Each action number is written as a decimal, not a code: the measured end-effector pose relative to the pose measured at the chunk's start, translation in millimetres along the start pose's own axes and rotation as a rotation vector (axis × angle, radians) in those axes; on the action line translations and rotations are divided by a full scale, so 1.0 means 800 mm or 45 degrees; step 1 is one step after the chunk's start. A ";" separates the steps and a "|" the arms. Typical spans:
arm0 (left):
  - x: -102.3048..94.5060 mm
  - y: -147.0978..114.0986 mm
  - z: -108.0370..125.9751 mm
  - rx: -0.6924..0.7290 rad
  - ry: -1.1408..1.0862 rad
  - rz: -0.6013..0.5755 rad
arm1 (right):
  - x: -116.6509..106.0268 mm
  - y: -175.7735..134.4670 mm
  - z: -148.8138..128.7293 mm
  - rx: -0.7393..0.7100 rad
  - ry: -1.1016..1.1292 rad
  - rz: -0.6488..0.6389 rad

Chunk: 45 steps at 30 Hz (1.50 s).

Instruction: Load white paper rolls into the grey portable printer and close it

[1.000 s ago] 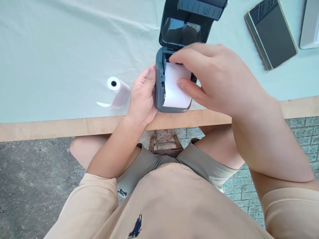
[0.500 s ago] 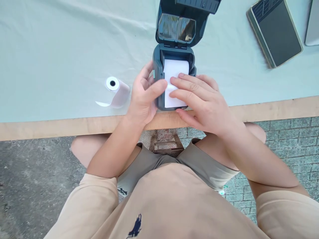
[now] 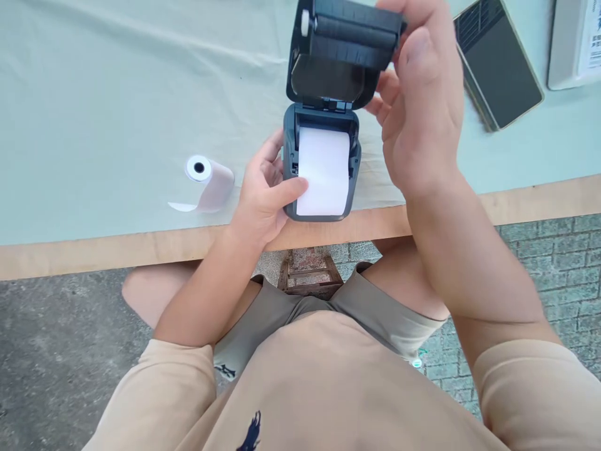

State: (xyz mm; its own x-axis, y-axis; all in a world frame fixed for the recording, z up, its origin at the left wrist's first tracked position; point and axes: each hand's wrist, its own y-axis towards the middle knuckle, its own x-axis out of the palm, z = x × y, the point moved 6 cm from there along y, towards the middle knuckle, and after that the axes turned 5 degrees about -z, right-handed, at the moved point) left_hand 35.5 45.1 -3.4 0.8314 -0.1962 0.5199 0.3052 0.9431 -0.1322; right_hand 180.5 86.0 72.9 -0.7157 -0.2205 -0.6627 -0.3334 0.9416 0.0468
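A dark label printer [image 3: 355,172] with its lid raised sits at the table's front edge. White paper [image 3: 323,169] lies in its compartment and reaches over the front part of the body. My left hand [image 3: 265,191] grips the printer's left side, its thumb pressing on the paper's left edge. Up at the raised lid [image 3: 347,37], which carries a black roller on its inner side, my right hand [image 3: 417,100] has its fingers curled around the right edge. Left of my left hand lies a white paper roll [image 3: 216,185], its loose end on the cloth.
A dark-screened phone-like device [image 3: 500,59] lies at the upper right, with a pale grey box [image 3: 566,47] bearing a printed label beyond it. Light cloth [image 3: 117,113] covers the table. The wooden table edge [image 3: 94,254] runs just in front of my lap.
My right hand has left the paper and moved up to the printer's lid, taking hold of its right side. The lid is tilted somewhat differently. My left hand keeps its grip.
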 end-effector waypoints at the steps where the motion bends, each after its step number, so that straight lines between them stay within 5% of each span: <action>1: 0.000 0.000 -0.001 -0.001 -0.011 0.003 | 0.000 -0.005 0.004 0.000 0.157 0.085; 6: -0.004 0.001 -0.003 0.011 -0.061 0.039 | 0.020 -0.022 0.015 -0.040 0.597 -0.057; 10: -0.003 0.001 -0.001 0.013 -0.044 -0.004 | 0.024 -0.024 0.027 -0.003 0.566 -0.029; 16: 0.005 0.001 0.002 0.044 -0.078 -0.024 | 0.041 -0.027 0.036 0.108 0.716 -0.237; 22: 0.012 -0.002 0.002 0.055 -0.016 0.021 | 0.031 -0.028 0.028 0.109 0.713 -0.172; 29: 0.002 0.004 0.000 0.028 -0.291 -0.009 | 0.036 -0.024 0.033 0.089 0.698 -0.174; 36: -0.006 0.008 -0.001 0.050 -0.123 0.097 | 0.030 -0.022 0.034 0.012 0.665 -0.410; 38: -0.006 0.008 -0.001 0.043 -0.112 0.111 | 0.020 -0.020 0.033 -0.006 0.542 -0.338; 41: -0.004 0.008 0.000 0.057 -0.186 0.108 | -0.003 -0.014 0.023 -0.103 0.348 0.027; 45: 0.002 0.008 0.000 0.038 -0.299 0.052 | -0.018 -0.005 0.009 -0.183 0.463 0.433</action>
State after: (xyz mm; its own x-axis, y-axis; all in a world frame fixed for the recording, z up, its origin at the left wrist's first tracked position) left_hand 39.2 50.6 -3.4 0.7107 -0.0932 0.6972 0.2568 0.9571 -0.1339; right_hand 196.4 87.1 76.9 -0.9569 -0.0061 -0.2905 -0.1073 0.9365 0.3338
